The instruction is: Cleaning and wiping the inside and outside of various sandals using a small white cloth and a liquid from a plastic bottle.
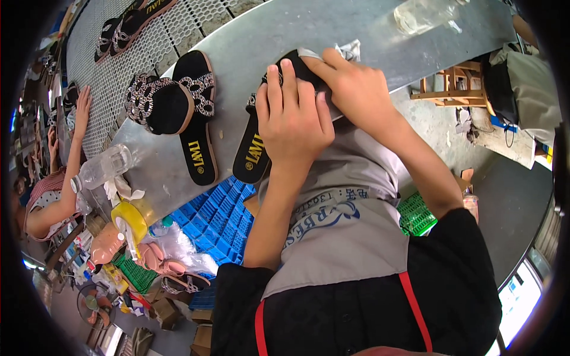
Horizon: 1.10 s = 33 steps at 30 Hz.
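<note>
One black sandal (256, 155), near table edge

On the table (273, 29), the sandal lies beneath my left hand (294, 121); whether it grips, I cannot tell. My right hand (359, 89) pinches pale cloth (350, 50) at the far toe. Left: another pair (202, 95).

A black sandal (252, 133) was laid sole down at the near edge of the table (267, 35), slanted, its toe pointed inward and its heel set out toward that edge. The heel was marked with gold lettering (256, 148). The black-and-pale patterned strap (252, 102) was mostly hidden. A thin whitish cloth (308, 53) was pressed at the toe; whether it was joined to the crumpled whitish piece (350, 50) just beyond could not be told.
</note>
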{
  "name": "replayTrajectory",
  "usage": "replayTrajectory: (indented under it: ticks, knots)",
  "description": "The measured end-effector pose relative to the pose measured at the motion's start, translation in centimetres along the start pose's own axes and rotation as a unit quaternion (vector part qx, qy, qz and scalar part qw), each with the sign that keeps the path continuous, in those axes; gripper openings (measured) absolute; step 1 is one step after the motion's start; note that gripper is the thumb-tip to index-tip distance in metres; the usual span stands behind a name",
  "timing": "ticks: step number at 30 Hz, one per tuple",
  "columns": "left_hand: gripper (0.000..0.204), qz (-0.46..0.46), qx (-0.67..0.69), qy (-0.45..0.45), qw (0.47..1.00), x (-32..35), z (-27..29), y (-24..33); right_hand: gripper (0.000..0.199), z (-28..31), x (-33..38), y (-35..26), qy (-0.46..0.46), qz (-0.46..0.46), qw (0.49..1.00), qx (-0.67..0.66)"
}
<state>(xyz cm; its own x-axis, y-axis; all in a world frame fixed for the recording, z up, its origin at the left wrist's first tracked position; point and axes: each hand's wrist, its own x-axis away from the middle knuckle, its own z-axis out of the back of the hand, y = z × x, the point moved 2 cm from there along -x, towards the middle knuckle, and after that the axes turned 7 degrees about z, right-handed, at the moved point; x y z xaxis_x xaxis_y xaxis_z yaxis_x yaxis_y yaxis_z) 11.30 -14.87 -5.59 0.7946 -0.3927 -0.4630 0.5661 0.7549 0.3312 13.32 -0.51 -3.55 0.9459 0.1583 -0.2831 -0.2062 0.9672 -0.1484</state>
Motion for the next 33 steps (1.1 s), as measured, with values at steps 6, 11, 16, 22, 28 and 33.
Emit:
replayTrajectory:
  ticks: [6, 11, 16, 22, 28, 33]
  knots:
    - [0.025, -0.009, 0.016, 0.016, 1.0, -0.6, -0.2, 0.3, 0.04, 0.4, 0.7, 0.0, -0.007, -0.014, 1.0, -0.009]
    - [0.022, -0.004, 0.019, 0.028, 0.999, -0.8, 0.2, -0.3, 0.043, 4.0, 5.9, -1.3, -0.044, -0.063, 0.996, -0.033]
    - [0.037, -0.002, -0.073, -0.075, 0.995, -0.9, 3.9, 0.5, 0.043, 7.5, 12.7, -0.5, -0.022, -0.175, 0.981, -0.086]
    - [0.052, -0.013, -0.064, -0.144, 0.987, -4.3, 4.6, -0.6, 0.037, 5.6, 15.6, -1.3, 0.011, -0.203, 0.959, -0.197]
    - [0.072, 0.153, -0.269, -0.085, 0.947, -17.9, 8.5, -6.1, 0.035, 5.3, 14.1, -2.7, 0.024, -0.126, 0.917, -0.379]
    - [0.088, 0.273, -0.25, -0.152, 0.917, -15.3, 13.9, -10.0, 0.033, 4.2, 14.4, -0.6, 0.049, -0.149, 0.907, -0.391]
